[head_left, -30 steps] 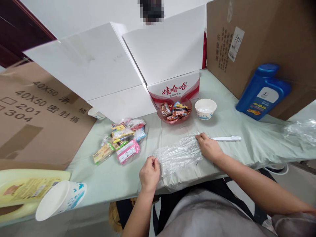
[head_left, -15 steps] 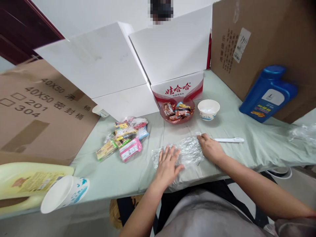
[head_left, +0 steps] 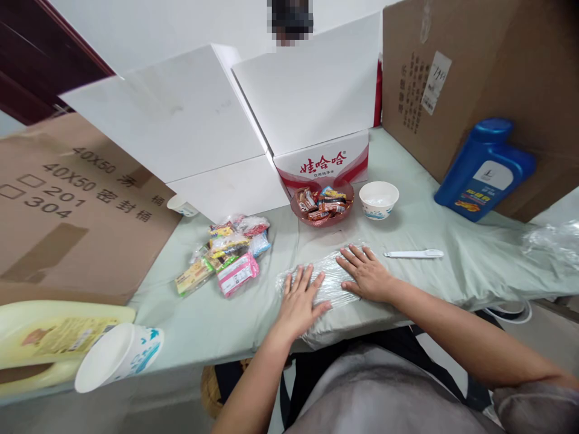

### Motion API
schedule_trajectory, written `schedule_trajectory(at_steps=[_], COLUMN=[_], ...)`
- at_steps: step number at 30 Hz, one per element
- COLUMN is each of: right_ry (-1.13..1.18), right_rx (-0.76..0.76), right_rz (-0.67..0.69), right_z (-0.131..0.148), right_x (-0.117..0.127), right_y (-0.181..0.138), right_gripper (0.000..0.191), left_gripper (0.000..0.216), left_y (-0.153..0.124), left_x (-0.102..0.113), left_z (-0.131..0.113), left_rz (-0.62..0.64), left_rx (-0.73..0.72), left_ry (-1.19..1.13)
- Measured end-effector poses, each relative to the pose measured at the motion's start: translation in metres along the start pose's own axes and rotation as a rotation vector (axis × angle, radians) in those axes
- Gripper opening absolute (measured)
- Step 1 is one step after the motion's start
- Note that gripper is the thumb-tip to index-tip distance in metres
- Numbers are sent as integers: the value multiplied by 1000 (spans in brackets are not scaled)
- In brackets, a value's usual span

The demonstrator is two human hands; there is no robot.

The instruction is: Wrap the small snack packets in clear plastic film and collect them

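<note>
A crinkled sheet of clear plastic wrap [head_left: 329,290] lies on the pale green tablecloth near the front edge. My left hand [head_left: 296,304] presses flat on its left part, fingers spread. On its right part my right hand [head_left: 367,274] also lies flat, fingers stretched out. Neither hand grips anything. Just right of my right hand lies a white plastic-handled tool [head_left: 414,254], perhaps a cutter. Beyond the wrap stands a reddish glass bowl [head_left: 322,220] of wrapped candies, with a paper bowl [head_left: 379,210] beside it that has something clear inside.
Packaged snacks [head_left: 230,253] are heaped to the left. White cartons [head_left: 312,90] and brown boxes [head_left: 452,90] wall the back and sides. A blue bottle [head_left: 486,172] stands right. A paper cup [head_left: 120,355] and yellow jug [head_left: 54,337] lie front left. Crumpled plastic [head_left: 554,244] rests far right.
My right hand has moved left, off the wrap's right edge, and its fingers have opened out flat. The white tool now shows whole. My left hand stays nearly in place.
</note>
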State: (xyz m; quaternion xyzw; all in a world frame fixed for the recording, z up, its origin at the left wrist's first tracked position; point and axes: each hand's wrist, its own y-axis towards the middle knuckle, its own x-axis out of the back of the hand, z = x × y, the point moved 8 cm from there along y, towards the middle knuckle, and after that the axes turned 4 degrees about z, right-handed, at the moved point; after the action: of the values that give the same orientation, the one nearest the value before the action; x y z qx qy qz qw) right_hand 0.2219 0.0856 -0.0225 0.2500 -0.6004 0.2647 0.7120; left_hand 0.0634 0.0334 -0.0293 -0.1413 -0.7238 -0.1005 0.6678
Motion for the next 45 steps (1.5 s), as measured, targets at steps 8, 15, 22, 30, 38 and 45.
schedule_trajectory(at_steps=[8,15,22,30,38,45], right_ry=[28,106,234,397,375,123], right_rx=[2,206,76,-17,-312,-456], right_rz=[-67,9,-182,-287,-341,-204], right_z=[-6,10,2,-22,-52,-54], right_x=[22,8,20,41,36,14], right_y=[-25,-87,-134,-123,-86,-70], right_gripper=[67,79,27,22,28,33], left_gripper=[52,42,20,15,33,28], left_y=[-53,-86,-104,-89,-63,-50], left_x=[20,23,27,30,13,16], left_z=[63,9,9,28,63,55], left_rz=[-238,-220,-364,-341,-407,-426], left_rx=[113,-192,-168,31,464,515], left_ry=[-17,-158,-298,-527,-474,-255])
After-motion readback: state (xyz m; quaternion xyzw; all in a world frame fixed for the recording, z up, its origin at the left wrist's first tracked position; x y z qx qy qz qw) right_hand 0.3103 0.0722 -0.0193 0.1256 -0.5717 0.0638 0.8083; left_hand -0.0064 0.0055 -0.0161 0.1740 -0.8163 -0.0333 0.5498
